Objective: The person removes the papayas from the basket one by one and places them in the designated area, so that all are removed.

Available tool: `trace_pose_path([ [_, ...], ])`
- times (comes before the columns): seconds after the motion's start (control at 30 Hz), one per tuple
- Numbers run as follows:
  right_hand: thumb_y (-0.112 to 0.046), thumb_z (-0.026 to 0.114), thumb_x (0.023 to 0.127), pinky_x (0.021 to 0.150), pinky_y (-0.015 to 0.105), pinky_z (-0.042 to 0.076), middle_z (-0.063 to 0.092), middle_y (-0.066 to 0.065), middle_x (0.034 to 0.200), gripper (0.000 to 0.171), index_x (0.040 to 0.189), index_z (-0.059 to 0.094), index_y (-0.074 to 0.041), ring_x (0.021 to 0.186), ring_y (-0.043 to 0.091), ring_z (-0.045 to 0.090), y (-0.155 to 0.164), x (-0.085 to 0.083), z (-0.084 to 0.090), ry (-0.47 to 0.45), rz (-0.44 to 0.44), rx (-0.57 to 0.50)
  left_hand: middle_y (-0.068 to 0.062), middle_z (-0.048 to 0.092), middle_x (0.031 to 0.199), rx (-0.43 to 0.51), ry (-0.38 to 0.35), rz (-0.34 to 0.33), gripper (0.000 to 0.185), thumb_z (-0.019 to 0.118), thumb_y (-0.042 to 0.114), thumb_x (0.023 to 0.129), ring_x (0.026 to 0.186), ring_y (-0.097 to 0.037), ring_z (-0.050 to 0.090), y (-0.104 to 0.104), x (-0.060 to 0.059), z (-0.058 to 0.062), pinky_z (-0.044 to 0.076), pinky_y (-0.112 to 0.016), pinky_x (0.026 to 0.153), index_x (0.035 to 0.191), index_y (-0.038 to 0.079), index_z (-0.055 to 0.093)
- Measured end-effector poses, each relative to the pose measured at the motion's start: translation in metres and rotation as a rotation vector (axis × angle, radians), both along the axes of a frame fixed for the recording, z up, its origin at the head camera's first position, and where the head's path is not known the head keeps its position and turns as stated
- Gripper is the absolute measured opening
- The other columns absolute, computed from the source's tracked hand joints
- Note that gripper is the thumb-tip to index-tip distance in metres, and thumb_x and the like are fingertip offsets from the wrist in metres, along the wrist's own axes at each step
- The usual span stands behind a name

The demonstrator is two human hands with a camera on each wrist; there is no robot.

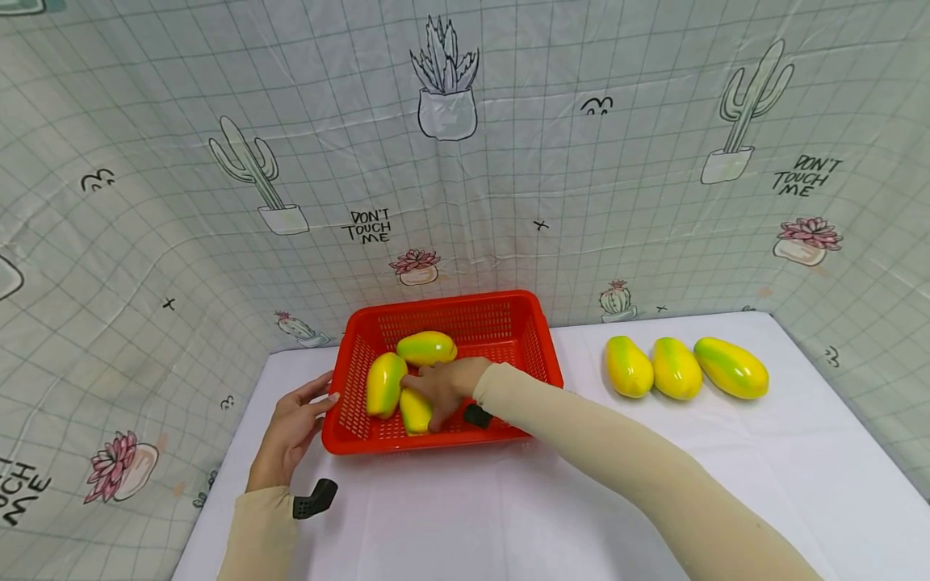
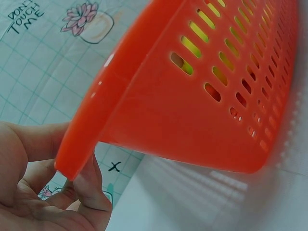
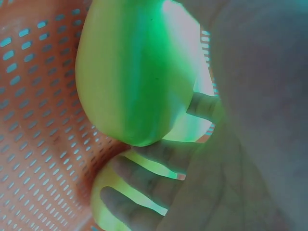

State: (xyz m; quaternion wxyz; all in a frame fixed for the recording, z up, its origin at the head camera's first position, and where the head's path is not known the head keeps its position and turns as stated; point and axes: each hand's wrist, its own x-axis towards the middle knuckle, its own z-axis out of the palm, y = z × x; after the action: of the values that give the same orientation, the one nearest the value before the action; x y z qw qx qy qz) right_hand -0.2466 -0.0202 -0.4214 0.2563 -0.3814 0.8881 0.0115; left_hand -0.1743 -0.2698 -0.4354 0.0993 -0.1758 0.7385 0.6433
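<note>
A red slotted basket (image 1: 436, 303) stands on the white table and holds three yellow-green fruits. My right hand (image 1: 443, 386) reaches into it, fingers (image 3: 139, 179) curled round the front fruit (image 1: 414, 411), whose skin (image 3: 106, 219) shows between them. A second fruit (image 1: 385, 385) lies just left of it and looms large (image 3: 134, 72) in the right wrist view. The third fruit (image 1: 426, 348) lies behind. My left hand (image 1: 291, 432) is at the basket's left front corner. Its thumb lies over the rim (image 2: 72, 163) and a finger (image 2: 91, 185) sits under it.
Three more yellow-green fruits (image 1: 676, 369) lie in a row on the table right of the basket. A cactus-print sheet (image 1: 450, 161) walls the table at the back and both sides. The white tabletop (image 1: 450, 516) stretches in front of the basket.
</note>
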Motion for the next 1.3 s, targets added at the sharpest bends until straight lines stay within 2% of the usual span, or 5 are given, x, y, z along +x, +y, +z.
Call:
trace_pose_path([
  [0.23,-0.04,0.084,0.09,0.097,0.033,0.052,0.053,0.002,0.121,0.074,0.149,0.042,-0.026,0.105,0.016,0.054,0.002,-0.002,0.0,-0.015,0.013,-0.058,-0.022,0.032,0.166,-0.01,-0.012,0.008,0.06,0.057,0.009,0.108,0.125,-0.026,0.048,0.0,-0.001,0.0,0.054,-0.013,0.081,0.165,0.007,0.036],
  [0.4,-0.035,0.089,0.085,0.105,0.036,0.051,0.051,0.006,0.141,0.083,0.152,0.041,-0.025,0.119,0.021,0.054,0.011,-0.003,0.002,-0.009,0.029,-0.111,-0.022,0.032,0.166,-0.01,-0.012,0.004,0.06,0.057,0.01,0.108,0.118,-0.021,0.052,0.001,-0.001,0.0,0.054,-0.015,0.081,0.164,0.007,0.036],
  [0.57,-0.037,0.091,0.083,0.108,0.036,0.05,0.05,0.009,0.148,0.095,0.16,0.038,-0.022,0.123,0.023,0.055,0.027,-0.002,0.011,0.034,0.032,-0.151,-0.021,0.032,0.166,-0.007,-0.01,0.002,0.06,0.057,0.009,0.108,0.116,-0.02,0.052,0.003,-0.001,0.001,0.054,-0.015,0.081,0.164,0.006,0.037],
  [1.07,-0.03,0.095,0.078,0.111,0.045,0.047,0.046,0.011,0.153,0.093,0.155,0.045,-0.016,0.133,0.029,0.049,0.097,0.007,0.036,0.162,-0.023,-0.411,-0.022,0.029,0.168,-0.031,-0.025,-0.001,0.061,0.058,0.012,0.108,0.13,-0.029,0.046,0.001,0.0,0.001,0.054,-0.014,0.08,0.165,0.009,0.035],
  [1.3,-0.029,0.095,0.076,0.111,0.049,0.046,0.046,0.013,0.152,0.09,0.152,0.048,-0.014,0.135,0.032,0.047,0.127,0.018,0.044,0.247,-0.04,-0.503,-0.021,0.029,0.168,-0.029,-0.025,-0.007,0.061,0.057,0.012,0.109,0.126,-0.025,0.048,0.0,0.0,-0.001,0.054,-0.014,0.08,0.166,0.009,0.034],
])
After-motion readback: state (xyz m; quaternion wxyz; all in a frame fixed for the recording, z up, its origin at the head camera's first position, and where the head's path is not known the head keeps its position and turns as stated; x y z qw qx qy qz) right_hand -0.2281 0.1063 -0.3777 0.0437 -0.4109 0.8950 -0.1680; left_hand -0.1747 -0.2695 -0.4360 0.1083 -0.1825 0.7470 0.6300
